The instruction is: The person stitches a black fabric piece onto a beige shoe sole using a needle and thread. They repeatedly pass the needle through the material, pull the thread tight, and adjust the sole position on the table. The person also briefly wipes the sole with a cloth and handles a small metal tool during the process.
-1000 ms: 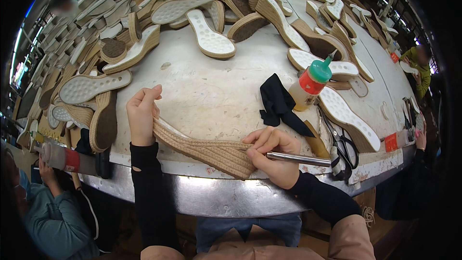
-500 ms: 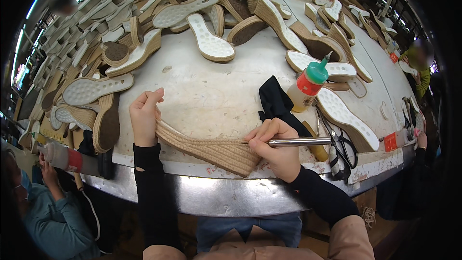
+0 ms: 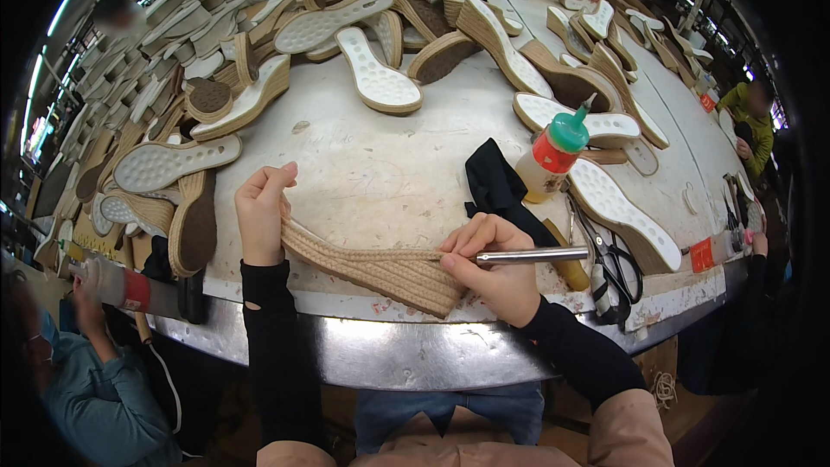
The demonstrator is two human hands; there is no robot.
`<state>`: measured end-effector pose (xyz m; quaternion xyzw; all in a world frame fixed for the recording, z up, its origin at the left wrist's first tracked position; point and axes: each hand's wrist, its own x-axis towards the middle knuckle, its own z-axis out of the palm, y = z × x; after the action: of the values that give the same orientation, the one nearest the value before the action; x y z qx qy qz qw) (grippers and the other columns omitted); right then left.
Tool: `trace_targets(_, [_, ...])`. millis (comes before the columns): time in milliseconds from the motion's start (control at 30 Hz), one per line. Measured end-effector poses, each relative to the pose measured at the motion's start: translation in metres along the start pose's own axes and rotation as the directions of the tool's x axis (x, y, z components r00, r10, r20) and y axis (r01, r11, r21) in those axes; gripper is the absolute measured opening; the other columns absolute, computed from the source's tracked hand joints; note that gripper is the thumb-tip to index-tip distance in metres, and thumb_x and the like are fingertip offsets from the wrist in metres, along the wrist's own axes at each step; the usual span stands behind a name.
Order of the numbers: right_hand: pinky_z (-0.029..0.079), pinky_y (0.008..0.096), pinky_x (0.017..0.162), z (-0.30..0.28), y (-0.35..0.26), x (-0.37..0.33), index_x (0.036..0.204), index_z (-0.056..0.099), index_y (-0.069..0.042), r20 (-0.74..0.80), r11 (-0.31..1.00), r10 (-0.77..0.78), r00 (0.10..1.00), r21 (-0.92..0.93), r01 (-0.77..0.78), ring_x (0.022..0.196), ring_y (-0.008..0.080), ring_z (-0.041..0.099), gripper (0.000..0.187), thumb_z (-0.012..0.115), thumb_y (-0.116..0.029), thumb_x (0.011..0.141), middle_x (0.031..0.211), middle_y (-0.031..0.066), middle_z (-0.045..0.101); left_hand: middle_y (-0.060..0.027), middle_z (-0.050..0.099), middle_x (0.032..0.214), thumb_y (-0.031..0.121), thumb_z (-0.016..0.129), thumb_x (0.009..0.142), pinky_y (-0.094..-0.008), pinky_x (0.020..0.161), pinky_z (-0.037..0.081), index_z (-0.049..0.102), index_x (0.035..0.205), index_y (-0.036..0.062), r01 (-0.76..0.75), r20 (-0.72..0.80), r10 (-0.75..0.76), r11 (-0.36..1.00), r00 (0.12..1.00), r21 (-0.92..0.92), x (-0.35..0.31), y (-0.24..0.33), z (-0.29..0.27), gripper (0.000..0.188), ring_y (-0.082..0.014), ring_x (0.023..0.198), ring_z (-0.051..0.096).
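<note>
A rope-wrapped wedge shoe sole [image 3: 380, 275] lies on its side at the near edge of the table, its thick heel to the right. My left hand [image 3: 261, 207] is closed about its thin left end, thumb and fingertips raised and bent together; part of the grip is hidden. Pinched in my right hand [image 3: 497, 264] is a slim tool with a shiny metal handle [image 3: 540, 255]. Its tip meets the upper edge of the sole near the heel, but the fingers hide its shape. Just beyond this hand are a black cloth [image 3: 494, 177] and a glue bottle [image 3: 551, 156] with a green nozzle.
Scissors [image 3: 618, 259] and a yellowish handle [image 3: 566, 264] lie to the right, beside another wedge sole [image 3: 622, 212]. More soles [image 3: 378, 69] are heaped along the far side and left. A metal edge [image 3: 415, 350] borders the table. Co-workers sit around it.
My right hand and the tool have shifted very slightly, the handle's outer end a little to the left. The sole stays nearly in place. A co-worker at the far right has leaned into view.
</note>
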<state>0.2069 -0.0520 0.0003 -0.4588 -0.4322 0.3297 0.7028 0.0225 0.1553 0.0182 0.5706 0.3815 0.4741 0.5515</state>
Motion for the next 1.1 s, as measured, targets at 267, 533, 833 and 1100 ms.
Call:
trace_targets(267, [0.052, 0.0300, 0.077, -0.005, -0.004, 0.002, 0.072, 0.048, -0.005, -0.008, 0.995, 0.100, 0.995, 0.020, -0.100, 0.081, 0.0185, 0.063, 0.025, 0.068, 0.009, 0.075, 0.075, 0.0062, 0.057, 0.0036, 0.053, 0.061, 0.019, 0.069, 0.082, -0.0191, 0.043, 0.025, 0.058, 0.065, 0.0061, 0.022, 0.020, -0.022, 1.000, 1.000, -0.014, 0.000, 0.001, -0.002, 0.024, -0.0018, 0.043, 0.037])
trace_targets(533, [0.052, 0.0307, 0.077, -0.006, -0.003, -0.003, 0.070, 0.047, -0.006, 0.010, 0.995, 0.100, 0.995, 0.030, -0.100, 0.083, 0.0199, 0.064, 0.026, 0.067, 0.010, 0.074, 0.074, 0.0066, 0.057, 0.0033, 0.053, 0.059, 0.019, 0.070, 0.082, -0.0189, 0.043, 0.026, 0.059, 0.065, 0.0050, -0.004, 0.020, 0.004, 1.000, 1.000, -0.001, 0.001, -0.001, -0.001, 0.023, -0.0019, 0.043, 0.038])
trace_targets(833, [0.054, 0.0326, 0.079, 0.006, -0.019, 0.011, 0.071, 0.050, -0.003, 0.079, 0.999, 0.006, 0.997, -0.042, -0.003, 0.079, 0.0197, 0.065, 0.020, 0.067, 0.007, 0.077, 0.075, 0.0074, 0.059, 0.0080, 0.042, 0.051, 0.018, 0.070, 0.082, -0.0198, 0.042, 0.022, 0.058, 0.064, 0.0058, -0.026, 0.035, 0.026, 1.000, 0.999, 0.002, -0.003, 0.002, 0.003, 0.024, -0.0009, 0.042, 0.033])
trace_targets(1100, [0.054, 0.0385, 0.088, 0.018, -0.017, 0.020, 0.071, 0.051, -0.002, 0.216, 0.985, 0.014, 0.976, -0.173, 0.024, 0.081, 0.0190, 0.067, 0.019, 0.067, 0.006, 0.078, 0.073, 0.0083, 0.062, 0.0088, 0.040, 0.050, 0.017, 0.070, 0.082, -0.0206, 0.041, 0.020, 0.058, 0.064, 0.0058, -0.033, 0.030, 0.034, 0.999, 0.999, -0.015, -0.002, 0.003, 0.002, 0.024, -0.0009, 0.041, 0.031])
